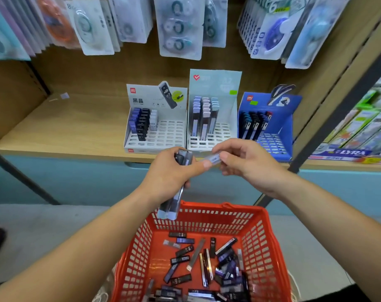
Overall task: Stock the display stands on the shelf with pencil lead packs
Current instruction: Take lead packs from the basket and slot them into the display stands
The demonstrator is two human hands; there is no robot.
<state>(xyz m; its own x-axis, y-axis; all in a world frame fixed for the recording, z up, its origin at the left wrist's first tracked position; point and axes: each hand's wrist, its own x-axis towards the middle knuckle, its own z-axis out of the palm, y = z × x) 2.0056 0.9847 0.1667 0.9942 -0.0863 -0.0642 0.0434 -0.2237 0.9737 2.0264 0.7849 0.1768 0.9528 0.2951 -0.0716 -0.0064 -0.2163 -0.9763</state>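
our left hand (170,171) grips a bunch of packs (171,202) over the basket (228,209) as ready supply, right hand (250,164) pinching one pack (213,159) loose for the half-empty stands (215,88) on the shelf (54,131)

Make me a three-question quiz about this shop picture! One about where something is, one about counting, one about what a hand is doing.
1. Where do the loose lead packs lie?
A) on the floor
B) in the red basket
C) on the wall hooks

2. How many display stands sit on the shelf?
A) three
B) one
C) six

3. What is the left hand doing?
A) lying flat on the shelf
B) gripping the basket handle
C) gripping a bundle of packs

Answers:
1 B: they are scattered over the basket's bottom.
2 A: a white stand, a pale teal stand and a blue stand are side by side.
3 C: it wraps round the bundle; the right hand pinches one pack.
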